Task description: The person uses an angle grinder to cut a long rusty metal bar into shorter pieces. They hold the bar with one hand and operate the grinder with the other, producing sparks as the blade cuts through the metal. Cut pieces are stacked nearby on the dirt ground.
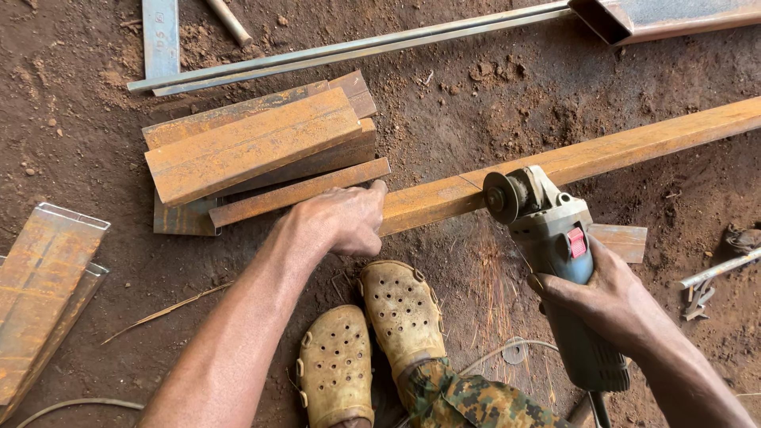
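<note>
Rusty steel tube [602, 150] lies slantwise on the dirt floor [476, 87], running from the upper right down to the person's left hand [345, 218]. That hand presses flat on the tube's near end, fingers spread over the top rather than wrapped, seemingly to pin it against the ground. The right hand [610, 297] has its grip closed tight around the body of a grey angle grinder [555, 238], whose disc [501, 196] sits at the tube's near edge, with sparks falling below it toward the feet. Two yellowish perforated clogs [372, 341] stand just beside the tube, close to the work. To the left is a stack of short cut pieces [254, 147], at least four that I can count, piled just beside the left hand. Two more rusty sections [43, 293] lie at the far left edge.
</note>
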The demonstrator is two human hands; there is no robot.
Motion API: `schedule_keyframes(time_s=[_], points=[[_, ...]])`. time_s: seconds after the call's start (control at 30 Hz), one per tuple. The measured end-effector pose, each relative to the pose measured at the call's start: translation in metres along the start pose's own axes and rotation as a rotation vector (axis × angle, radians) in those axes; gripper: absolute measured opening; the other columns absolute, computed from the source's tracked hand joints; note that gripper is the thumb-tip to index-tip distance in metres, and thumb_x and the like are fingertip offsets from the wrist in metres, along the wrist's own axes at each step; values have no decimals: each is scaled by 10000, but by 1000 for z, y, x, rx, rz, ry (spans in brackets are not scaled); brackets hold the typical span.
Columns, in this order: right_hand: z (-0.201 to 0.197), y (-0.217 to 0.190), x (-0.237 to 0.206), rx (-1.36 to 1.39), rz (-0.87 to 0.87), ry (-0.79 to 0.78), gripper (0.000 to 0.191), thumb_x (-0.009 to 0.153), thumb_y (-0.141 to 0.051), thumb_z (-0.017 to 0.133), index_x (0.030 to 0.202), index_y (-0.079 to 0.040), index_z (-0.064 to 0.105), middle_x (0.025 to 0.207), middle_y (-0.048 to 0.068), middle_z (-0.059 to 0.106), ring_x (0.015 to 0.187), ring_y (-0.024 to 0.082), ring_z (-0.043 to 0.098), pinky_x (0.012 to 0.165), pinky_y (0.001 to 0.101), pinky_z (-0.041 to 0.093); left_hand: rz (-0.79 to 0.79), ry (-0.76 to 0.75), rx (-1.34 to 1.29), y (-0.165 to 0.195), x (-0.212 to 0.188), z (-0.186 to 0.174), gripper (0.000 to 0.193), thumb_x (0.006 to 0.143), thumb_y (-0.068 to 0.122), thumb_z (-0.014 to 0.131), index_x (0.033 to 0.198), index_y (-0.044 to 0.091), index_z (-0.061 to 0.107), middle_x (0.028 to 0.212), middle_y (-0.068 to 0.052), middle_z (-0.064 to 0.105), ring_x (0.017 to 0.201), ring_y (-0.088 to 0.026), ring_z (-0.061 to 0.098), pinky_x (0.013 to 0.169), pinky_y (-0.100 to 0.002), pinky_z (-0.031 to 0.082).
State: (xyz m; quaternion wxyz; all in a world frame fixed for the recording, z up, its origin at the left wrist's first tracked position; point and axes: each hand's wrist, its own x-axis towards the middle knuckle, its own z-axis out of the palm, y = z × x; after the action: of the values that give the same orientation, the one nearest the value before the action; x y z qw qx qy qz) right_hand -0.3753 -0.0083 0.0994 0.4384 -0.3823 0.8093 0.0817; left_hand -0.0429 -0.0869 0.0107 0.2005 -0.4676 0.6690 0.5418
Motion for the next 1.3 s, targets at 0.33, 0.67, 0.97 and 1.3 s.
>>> schedule_keyframes(time_s=[0.33, 0.67, 0.97, 1.3], points=[[6, 12, -1, 24, 47, -36, 593, 757, -318, 820, 1233, -30, 613, 946, 183, 739, 815, 285, 764, 788, 471, 632, 17, 16, 23, -1, 2, -2, 724, 749, 48, 616, 1393, -134, 339, 775, -149, 649, 650, -237, 629, 567, -377, 531], [15, 24, 1, 34, 21, -29, 622, 745, -272, 821, 1274, -54, 578, 987, 174, 751, 831, 276, 766, 802, 460, 638, -5, -5, 8, 1, 1, -2, 736, 767, 46, 606, 1417, -129, 308, 785, -135, 646, 646, -229, 622, 543, -376, 531], [19, 26, 5, -46, 37, -24, 743, 707, -349, 841, 1324, -79, 529, 1029, 190, 761, 880, 304, 775, 837, 494, 639, -9, 13, -13, 0, 1, -4, 732, 750, 35, 612, 1405, -105, 318, 790, -154, 648, 669, -245, 634, 553, -390, 534], [22, 24, 2, 22, 22, 7, 692, 723, -280, 832, 1314, -81, 531, 1010, 180, 784, 861, 294, 785, 854, 477, 635, 3, -4, -3, -3, 5, -2, 820, 759, 43, 621, 1467, -146, 252, 723, -96, 598, 549, -183, 541, 448, -317, 449]])
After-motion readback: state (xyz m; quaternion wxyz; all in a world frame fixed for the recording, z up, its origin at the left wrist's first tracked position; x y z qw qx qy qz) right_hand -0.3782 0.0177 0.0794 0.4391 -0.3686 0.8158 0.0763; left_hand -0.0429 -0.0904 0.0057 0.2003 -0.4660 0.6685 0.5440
